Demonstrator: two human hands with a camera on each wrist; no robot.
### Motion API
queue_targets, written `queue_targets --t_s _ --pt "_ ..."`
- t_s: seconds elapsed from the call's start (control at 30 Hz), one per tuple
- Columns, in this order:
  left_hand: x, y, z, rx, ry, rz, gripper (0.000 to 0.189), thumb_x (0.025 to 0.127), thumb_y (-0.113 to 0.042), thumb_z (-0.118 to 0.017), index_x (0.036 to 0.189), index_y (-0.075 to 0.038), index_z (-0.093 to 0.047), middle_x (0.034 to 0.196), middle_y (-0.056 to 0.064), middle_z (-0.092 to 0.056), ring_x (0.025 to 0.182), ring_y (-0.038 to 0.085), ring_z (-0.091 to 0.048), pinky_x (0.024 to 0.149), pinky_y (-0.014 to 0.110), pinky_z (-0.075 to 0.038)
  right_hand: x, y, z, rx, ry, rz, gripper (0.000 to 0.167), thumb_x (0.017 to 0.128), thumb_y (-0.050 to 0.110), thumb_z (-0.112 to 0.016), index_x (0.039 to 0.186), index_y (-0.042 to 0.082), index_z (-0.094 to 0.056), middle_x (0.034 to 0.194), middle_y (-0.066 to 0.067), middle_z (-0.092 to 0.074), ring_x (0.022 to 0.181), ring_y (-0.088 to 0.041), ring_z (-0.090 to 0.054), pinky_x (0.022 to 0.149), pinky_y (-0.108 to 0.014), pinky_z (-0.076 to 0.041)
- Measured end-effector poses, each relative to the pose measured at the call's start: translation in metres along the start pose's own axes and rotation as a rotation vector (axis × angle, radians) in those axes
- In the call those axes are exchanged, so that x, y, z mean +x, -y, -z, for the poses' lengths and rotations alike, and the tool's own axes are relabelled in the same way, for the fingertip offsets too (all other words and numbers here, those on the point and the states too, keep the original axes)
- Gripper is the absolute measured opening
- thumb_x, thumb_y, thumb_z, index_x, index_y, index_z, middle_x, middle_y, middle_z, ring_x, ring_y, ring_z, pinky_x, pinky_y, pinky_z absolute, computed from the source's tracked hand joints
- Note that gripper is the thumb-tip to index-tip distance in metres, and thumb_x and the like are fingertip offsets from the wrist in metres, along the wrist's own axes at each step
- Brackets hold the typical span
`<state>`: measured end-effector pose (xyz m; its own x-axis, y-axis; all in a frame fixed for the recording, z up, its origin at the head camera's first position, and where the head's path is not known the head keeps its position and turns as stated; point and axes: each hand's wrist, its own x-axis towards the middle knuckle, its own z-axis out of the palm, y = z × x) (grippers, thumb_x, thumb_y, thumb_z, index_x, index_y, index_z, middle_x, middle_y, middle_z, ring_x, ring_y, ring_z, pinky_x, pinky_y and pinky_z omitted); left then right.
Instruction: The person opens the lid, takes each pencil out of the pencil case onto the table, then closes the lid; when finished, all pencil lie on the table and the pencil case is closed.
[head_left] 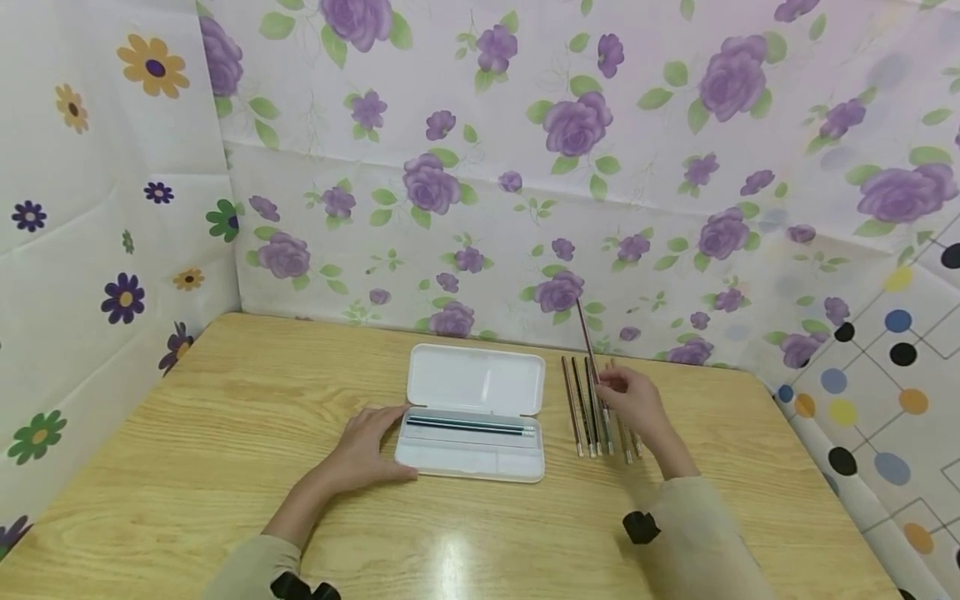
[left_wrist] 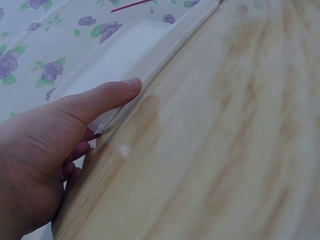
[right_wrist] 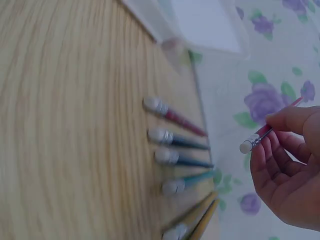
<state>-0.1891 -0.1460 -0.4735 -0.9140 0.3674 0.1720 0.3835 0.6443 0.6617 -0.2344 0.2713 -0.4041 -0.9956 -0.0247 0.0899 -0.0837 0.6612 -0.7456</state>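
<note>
A white pencil case (head_left: pixel 517 462) lies on the table with its lid (head_left: pixel 450 379) folded back. Two dark pencils (head_left: pixel 465 425) lie side by side in its rear compartment. My left hand (head_left: pixel 358 452) holds the case's left end, thumb along the front edge and fingers by the rear corner. To the right, my right hand (head_left: pixel 636 406) pinches a red pencil (right_wrist: pixel 264 131) between thumb and fingers. That pencil is raised and tilted, its white eraser end downward, above a row of several pencils (head_left: pixel 573 408) on the table. My hand partly covers the row's right side.
The wood-grain table (head_left: pixel 300 367) meets a flowered cloth (head_left: pixel 337 250) at its back edge. A patterned cloth (head_left: pixel 862 400) with coloured dots stands along the right side, and another flowered cloth (head_left: pixel 90 350) along the left.
</note>
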Motion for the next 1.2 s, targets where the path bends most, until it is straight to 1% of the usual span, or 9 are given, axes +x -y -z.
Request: queue_targets --t_s 0.07,0.13,0.3,0.4,0.6,0.73,0.9,1.2 --pt "0.0 -0.001 0.0 -0.005 0.003 0.001 0.099 0.065 -0.049 -0.086 0.144 -0.006 -0.044 0.135 0.012 -0.051 0.124 0.032 -0.038 0.102 0.056 -0.026 -0.002 -0.009 0.006 -0.001 -0.005 -0.031 0.03 0.095 0.01 -0.059 0.119 -0.009 -0.058 0.105 -0.018 -0.062 0.097 -0.031 -0.06 0.075 -0.029 -0.052" --pt "0.001 -0.001 0.001 -0.002 0.005 0.004 0.1 0.065 -0.05 -0.085 0.144 -0.006 -0.044 0.135 0.012 -0.051 0.124 0.032 -0.038 0.102 0.056 -0.026 -0.005 -0.018 0.012 -0.028 -0.008 -0.048 0.031 0.095 0.01 -0.059 0.119 -0.01 -0.058 0.104 -0.018 -0.062 0.095 -0.03 -0.061 0.074 -0.029 -0.052" --pt "0.002 0.0 0.001 -0.008 0.002 0.005 0.1 0.064 -0.051 -0.085 0.144 -0.006 -0.044 0.135 0.013 -0.05 0.125 0.032 -0.037 0.103 0.057 -0.026 -0.012 -0.036 0.024 -0.091 -0.01 -0.079 0.032 0.095 0.01 -0.061 0.119 -0.012 -0.058 0.102 -0.019 -0.064 0.09 -0.03 -0.063 0.072 -0.034 -0.053" --pt "0.002 -0.001 0.001 -0.013 0.0 0.008 0.1 0.064 -0.049 -0.086 0.144 -0.006 -0.044 0.135 0.013 -0.05 0.125 0.033 -0.037 0.103 0.057 -0.024 -0.016 -0.045 0.028 -0.109 0.002 -0.102 0.033 0.095 0.01 -0.06 0.119 -0.013 -0.058 0.102 -0.021 -0.064 0.089 -0.03 -0.064 0.07 -0.034 -0.053" --pt "0.003 0.0 0.001 -0.018 -0.001 0.009 0.099 0.063 -0.049 -0.086 0.144 -0.008 -0.045 0.135 0.011 -0.051 0.125 0.031 -0.037 0.103 0.056 -0.025 -0.023 -0.06 0.035 -0.148 0.019 -0.138 0.031 0.094 0.008 -0.059 0.115 -0.015 -0.059 0.1 -0.023 -0.064 0.087 -0.03 -0.063 0.07 -0.037 -0.052" --pt "0.003 0.001 0.0 -0.018 -0.004 0.008 0.099 0.063 -0.049 -0.087 0.143 -0.008 -0.046 0.135 0.011 -0.051 0.125 0.031 -0.037 0.102 0.055 -0.026 -0.026 -0.065 0.036 -0.148 0.035 -0.169 0.028 0.094 0.006 -0.058 0.112 -0.016 -0.059 0.096 -0.023 -0.065 0.082 -0.028 -0.063 0.067 -0.035 -0.052" --pt "0.001 0.001 0.0 -0.016 -0.007 0.005 0.099 0.063 -0.049 -0.087 0.143 -0.007 -0.046 0.135 0.012 -0.052 0.124 0.032 -0.038 0.101 0.056 -0.026 -0.026 -0.067 0.034 -0.175 0.028 -0.163 0.028 0.092 0.006 -0.061 0.109 -0.016 -0.062 0.088 -0.019 -0.067 0.073 -0.023 -0.064 0.06 -0.033 -0.05" --pt "-0.001 -0.001 0.001 -0.004 -0.001 0.006 0.097 0.065 -0.049 -0.086 0.143 -0.006 -0.045 0.138 0.014 -0.05 0.122 0.033 -0.04 0.101 0.057 -0.028 -0.025 -0.071 0.029 -0.19 0.01 -0.181 0.03 0.092 0.007 -0.063 0.112 -0.014 -0.063 0.092 -0.021 -0.068 0.075 -0.024 -0.066 0.062 -0.035 -0.053"
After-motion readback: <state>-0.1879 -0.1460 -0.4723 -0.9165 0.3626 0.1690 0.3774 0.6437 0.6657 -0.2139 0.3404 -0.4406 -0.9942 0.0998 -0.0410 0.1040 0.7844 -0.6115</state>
